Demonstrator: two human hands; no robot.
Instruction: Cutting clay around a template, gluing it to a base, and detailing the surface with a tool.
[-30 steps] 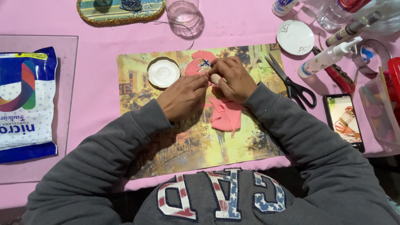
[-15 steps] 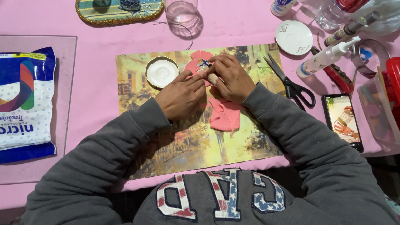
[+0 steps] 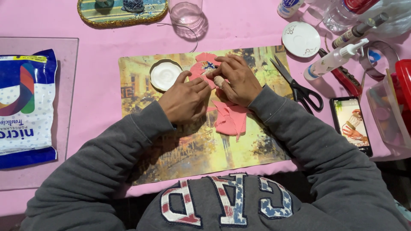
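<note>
While my left hand [image 3: 185, 99] lies flat, fingers spread, pinning the pink clay [image 3: 222, 109] to the mat [image 3: 141, 81], my right hand [image 3: 237, 79] pinches its blue-dotted top edge. I'd press lightly so the thin sheet doesn't tear.

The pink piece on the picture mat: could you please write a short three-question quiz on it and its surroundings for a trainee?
1. True or false: both hands rest on the pink piece.
2. What lies just right of the picture mat? A) a spoon B) black-handled scissors C) a book
3. Which hand is nearer the round white lid?

Key
1. True: the left hand and right hand both press on its upper part.
2. B.
3. The left hand.
</note>
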